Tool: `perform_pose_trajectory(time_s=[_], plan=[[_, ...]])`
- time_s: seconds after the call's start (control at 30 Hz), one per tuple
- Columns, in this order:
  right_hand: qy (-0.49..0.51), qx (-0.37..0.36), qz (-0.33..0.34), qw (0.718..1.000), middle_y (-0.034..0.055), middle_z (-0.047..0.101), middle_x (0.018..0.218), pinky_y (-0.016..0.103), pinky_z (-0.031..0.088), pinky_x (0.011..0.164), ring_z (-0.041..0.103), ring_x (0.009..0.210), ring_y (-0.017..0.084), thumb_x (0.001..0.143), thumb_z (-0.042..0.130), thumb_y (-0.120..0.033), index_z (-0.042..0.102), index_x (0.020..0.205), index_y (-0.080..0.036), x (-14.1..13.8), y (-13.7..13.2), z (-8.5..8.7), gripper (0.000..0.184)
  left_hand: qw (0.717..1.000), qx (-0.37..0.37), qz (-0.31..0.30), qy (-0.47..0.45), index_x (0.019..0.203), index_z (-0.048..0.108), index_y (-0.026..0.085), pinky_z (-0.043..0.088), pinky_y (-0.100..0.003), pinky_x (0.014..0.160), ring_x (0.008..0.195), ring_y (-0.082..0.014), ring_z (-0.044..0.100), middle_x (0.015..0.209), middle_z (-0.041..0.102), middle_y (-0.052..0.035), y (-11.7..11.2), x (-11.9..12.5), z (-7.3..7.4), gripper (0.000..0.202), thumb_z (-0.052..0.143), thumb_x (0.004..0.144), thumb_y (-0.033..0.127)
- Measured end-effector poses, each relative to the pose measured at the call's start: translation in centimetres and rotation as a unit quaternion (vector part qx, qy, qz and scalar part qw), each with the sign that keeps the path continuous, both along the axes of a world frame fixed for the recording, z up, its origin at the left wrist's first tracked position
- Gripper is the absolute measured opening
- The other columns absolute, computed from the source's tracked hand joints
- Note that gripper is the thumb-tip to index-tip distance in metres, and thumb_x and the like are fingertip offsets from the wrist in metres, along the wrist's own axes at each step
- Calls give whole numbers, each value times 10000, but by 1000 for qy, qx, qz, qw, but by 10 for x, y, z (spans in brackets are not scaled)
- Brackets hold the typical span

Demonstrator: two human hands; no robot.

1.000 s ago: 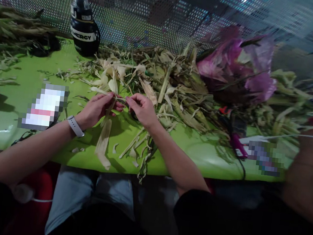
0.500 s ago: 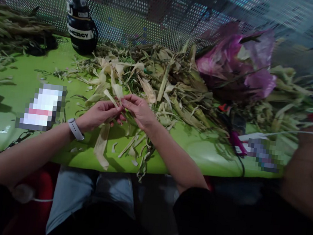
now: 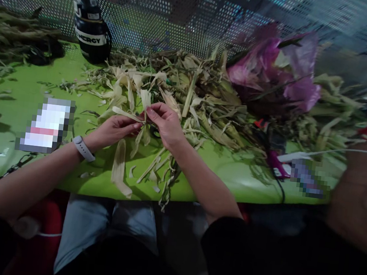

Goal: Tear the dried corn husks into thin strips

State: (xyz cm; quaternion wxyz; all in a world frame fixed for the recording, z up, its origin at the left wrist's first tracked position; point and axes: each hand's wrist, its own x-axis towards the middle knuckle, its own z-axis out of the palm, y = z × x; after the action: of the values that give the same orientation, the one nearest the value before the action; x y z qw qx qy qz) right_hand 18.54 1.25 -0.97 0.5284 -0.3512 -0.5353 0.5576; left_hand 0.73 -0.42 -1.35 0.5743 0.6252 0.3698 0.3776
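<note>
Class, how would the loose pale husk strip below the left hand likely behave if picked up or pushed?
The pale husk strip would probably be light, since it looks thin and leaf-like. It may flex easily, as its near end bends sideways. Being flattish, it would likely slide rather than roll across the shiny green table.

To the right of the person's right forearm (image 3: 204,184), the green surface (image 3: 228,180) lies open as far as a dark cable (image 3: 282,190). Beyond the left hand (image 3: 114,129) and right hand (image 3: 168,126), heaped husks (image 3: 218,121) block the way, flanked by a dark bottle (image 3: 90,41) and a pink bag (image 3: 264,67); loose husk strips (image 3: 119,167) litter the near side.
</note>
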Motion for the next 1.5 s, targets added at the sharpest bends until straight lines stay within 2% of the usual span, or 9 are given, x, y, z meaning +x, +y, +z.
perform_pose_trajectory(time_s=[0.1,0.23,0.33,0.47,0.6,0.83,1.2,1.4,1.5], plan=[[-30,45,-1,999,-37,652,741,251,506,731,601,710,95,725,763,-524,625,792,-217,0,-1,2,344,998,68,0,-9,889,766,178,564,-359,909,951,-191,670,1007,736,-72,5,0,-3,378,768,722,517],[-46,75,-19,996,-39,625,739,242,483,688,559,693,88,731,746,-549,641,801,-216,0,-2,2,356,989,138,34,-34,911,779,209,540,-397,985,1126,-234,633,1264,655,-94,9,-2,-7,296,805,713,428],[-62,79,-29,994,-30,620,758,253,484,716,553,714,94,743,729,-551,641,813,-213,-1,0,0,357,982,176,70,-11,889,786,201,557,-401,966,1049,-237,671,1137,714,-96,7,-4,-6,273,825,695,389],[-109,83,-61,989,-2,631,854,282,491,786,572,791,121,795,676,-519,628,916,-221,2,0,2,325,988,129,88,-4,865,790,166,601,-394,869,842,-222,720,877,772,-78,0,-3,-1,279,813,706,395],[-200,140,-151,958,11,612,837,294,469,763,550,782,139,822,647,-432,584,851,-213,9,-6,14,229,981,117,151,-32,826,783,167,600,-378,866,840,-218,724,871,776,-68,-3,0,2,250,844,666,349],[-317,137,-14,938,18,649,779,298,427,683,553,710,146,814,621,-399,605,787,-186,5,-18,21,216,977,86,167,-103,881,746,153,582,-314,844,822,-173,718,893,762,-66,0,0,7,264,851,668,267],[-339,181,5,923,39,663,830,325,448,765,590,782,171,829,560,-340,610,854,-174,13,-1,11,175,973,15,179,-146,862,690,149,579,-283,801,738,-130,703,792,741,-16,2,-3,4,326,871,638,303],[-274,150,21,950,39,663,905,331,483,811,614,841,169,809,605,-346,588,931,-187,13,-5,13,202,971,141,187,-49,831,658,175,566,-281,721,742,-150,670,801,710,-27,-3,-4,7,310,850,665,353],[-289,171,8,942,45,664,937,353,492,827,619,868,185,782,665,-407,569,1005,-203,9,-11,13,317,954,209,215,-7,805,617,196,512,-249,630,682,-126,609,748,647,1,-3,-6,3,304,848,667,338]])
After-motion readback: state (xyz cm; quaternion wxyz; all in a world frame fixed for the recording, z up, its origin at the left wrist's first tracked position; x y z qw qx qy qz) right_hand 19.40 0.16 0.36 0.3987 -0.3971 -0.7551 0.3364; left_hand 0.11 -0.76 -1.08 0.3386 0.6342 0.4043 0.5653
